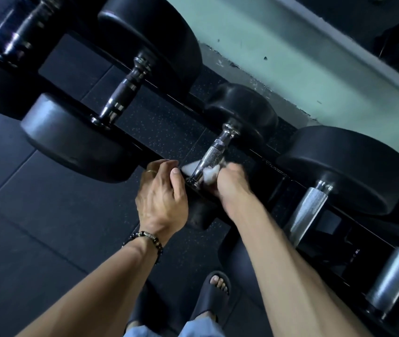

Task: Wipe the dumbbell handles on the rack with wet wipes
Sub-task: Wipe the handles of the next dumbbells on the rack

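Two hands work at one dumbbell on a black rack (270, 166) that crosses the view diagonally from upper left to lower right. At far left a dark dumbbell (18, 27) lies partly out of frame. Next to it sits a big dumbbell (120, 93) with a dark handle, its long axis running from lower left to upper right. The left hand (160, 195), with a ring and a beaded bracelet (148, 239) at the wrist, has its fingers curled and pinches the left end of a white wet wipe (188, 167). The wipe passes under the near end of the small dumbbell's chrome handle (209, 159), whose long axis also points from lower left, near the person, up to the right toward the wall (291, 57). The right hand (232, 186), blurred, grips the wipe's other end just right of the handle. Further right lie two more knurled silver handles (308, 212), (393, 278), tilted the same way. Below, a foot in a dark slide sandal (212, 295) stands on the dark rubber floor (35, 215).
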A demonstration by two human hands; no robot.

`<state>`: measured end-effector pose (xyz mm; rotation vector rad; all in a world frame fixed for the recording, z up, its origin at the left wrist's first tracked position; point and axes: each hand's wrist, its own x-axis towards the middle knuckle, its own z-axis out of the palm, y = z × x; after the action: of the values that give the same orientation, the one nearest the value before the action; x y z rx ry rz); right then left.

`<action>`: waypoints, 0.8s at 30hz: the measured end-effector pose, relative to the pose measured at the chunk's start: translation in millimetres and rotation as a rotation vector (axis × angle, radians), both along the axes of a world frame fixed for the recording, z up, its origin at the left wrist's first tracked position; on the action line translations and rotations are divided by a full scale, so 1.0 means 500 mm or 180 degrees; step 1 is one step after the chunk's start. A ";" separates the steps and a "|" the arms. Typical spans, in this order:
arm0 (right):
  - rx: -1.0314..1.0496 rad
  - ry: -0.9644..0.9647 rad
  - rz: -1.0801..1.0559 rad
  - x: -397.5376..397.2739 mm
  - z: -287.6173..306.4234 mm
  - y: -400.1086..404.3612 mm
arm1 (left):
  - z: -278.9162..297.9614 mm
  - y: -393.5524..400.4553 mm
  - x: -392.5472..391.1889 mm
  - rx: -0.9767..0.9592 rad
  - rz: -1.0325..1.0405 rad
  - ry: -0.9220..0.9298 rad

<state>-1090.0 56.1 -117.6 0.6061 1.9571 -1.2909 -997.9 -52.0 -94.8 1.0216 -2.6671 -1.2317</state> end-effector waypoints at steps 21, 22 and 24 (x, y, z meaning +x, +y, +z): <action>-0.0232 0.0293 -0.0004 0.012 0.001 0.013 | 0.001 -0.001 -0.002 -0.0019 -0.0001 -0.0013; -0.0367 0.0072 0.0100 0.025 0.023 0.015 | 0.002 -0.001 -0.001 -0.0016 0.0016 -0.0009; -0.0529 0.0104 -0.0132 0.013 0.044 0.012 | 0.003 0.000 0.000 -0.0006 0.0036 -0.0020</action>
<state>-1083.5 62.0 -95.6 0.5490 1.8489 -1.4804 -998.1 -52.2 -93.5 1.0407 -2.6628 -1.2257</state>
